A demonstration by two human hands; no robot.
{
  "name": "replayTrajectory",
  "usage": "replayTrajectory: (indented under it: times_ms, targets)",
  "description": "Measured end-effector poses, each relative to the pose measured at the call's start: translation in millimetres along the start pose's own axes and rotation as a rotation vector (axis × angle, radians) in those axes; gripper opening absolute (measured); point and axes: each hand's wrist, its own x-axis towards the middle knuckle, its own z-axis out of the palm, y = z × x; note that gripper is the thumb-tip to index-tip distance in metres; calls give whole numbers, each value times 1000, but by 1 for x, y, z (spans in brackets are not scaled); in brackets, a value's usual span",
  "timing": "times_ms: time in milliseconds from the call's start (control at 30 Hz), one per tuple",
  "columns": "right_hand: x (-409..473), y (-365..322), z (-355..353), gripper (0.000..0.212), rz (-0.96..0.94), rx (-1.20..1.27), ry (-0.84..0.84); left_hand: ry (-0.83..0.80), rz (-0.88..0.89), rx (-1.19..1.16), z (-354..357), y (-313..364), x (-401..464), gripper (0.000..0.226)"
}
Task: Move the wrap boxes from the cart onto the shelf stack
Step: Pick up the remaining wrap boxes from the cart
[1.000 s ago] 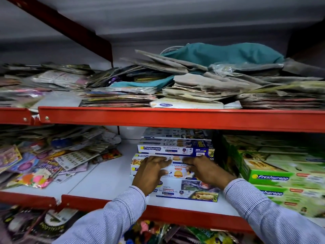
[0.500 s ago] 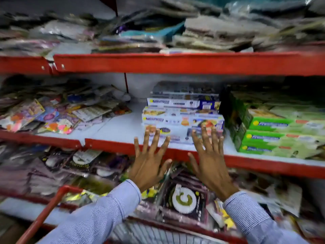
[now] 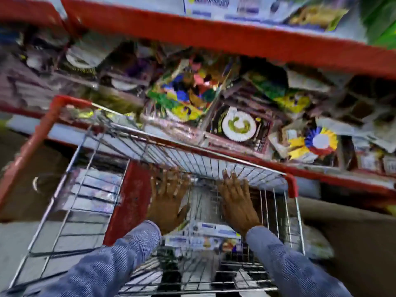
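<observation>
Two hands, left (image 3: 167, 202) & right (image 3: 236, 202), fingers spread, over wire cart (image 3: 70, 211), red shelf (image 3: 214, 37) above

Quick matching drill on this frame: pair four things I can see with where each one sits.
Things:
1. left hand
2. right hand
3. wrap boxes
4. white round decoration

Places:
A. on the shelf beyond the cart
B. in the cart basket, below the hands
C. beside the cart's red panel
D. nearer the cart's red corner cap

Pairs: 1-C, 2-D, 3-B, 4-A
</observation>
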Motion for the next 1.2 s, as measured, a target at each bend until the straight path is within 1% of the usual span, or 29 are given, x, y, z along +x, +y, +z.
replayTrajectory:
  times_ms: [67,133,167,233,300,400,433,500,567,633,733,800,867,933,1033,1067,1200]
  targets:
    - [-2,4,51,70,-31,46,-145,-124,23,36,43,-10,-13,71]
    - [-5,7,101,69,-20,11,-350,-231,76,104,84,-21,-23,71]
    - [-5,8,117,69,4,-8,-469,-280,107,130,94,-24,-26,70]
    - [0,7,145,67,4,-53,-630,-349,173,185,112,-29,-29,67]
    - [9,6,166,66,-15,-73,-689,-399,232,221,128,-33,-31,65]
    - [18,10,176,68,-41,-87,-738,-528,291,257,138,-37,-33,74]
    - [22,15,177,68,-52,-87,-762,-550,325,279,142,-37,-32,72]
    - [27,22,175,70,-105,-100,-796,-521,409,294,150,-35,-31,59]
    - [29,25,177,70,-186,-133,-773,-501,494,281,160,-29,-29,48]
    - [29,21,184,69,-241,-150,-732,-524,536,262,169,-20,-27,38]
    - [30,14,197,67,-219,-204,-586,-615,478,196,180,-6,-21,26]
    - [34,17,199,63,-171,-230,-504,-660,400,137,188,2,-15,28]
    - [39,21,197,54,-156,-255,-464,-674,333,126,197,8,-11,31]
    - [43,23,191,45,-140,-220,-443,-710,268,92,201,15,-8,35]
    - [47,24,168,45,-106,-136,-416,-752,165,12,194,19,-5,32]
    - [47,25,153,45,-95,-107,-397,-741,151,-12,186,19,-2,35]
    - [55,23,71,38,-110,39,-276,-659,170,-23,128,12,12,56]
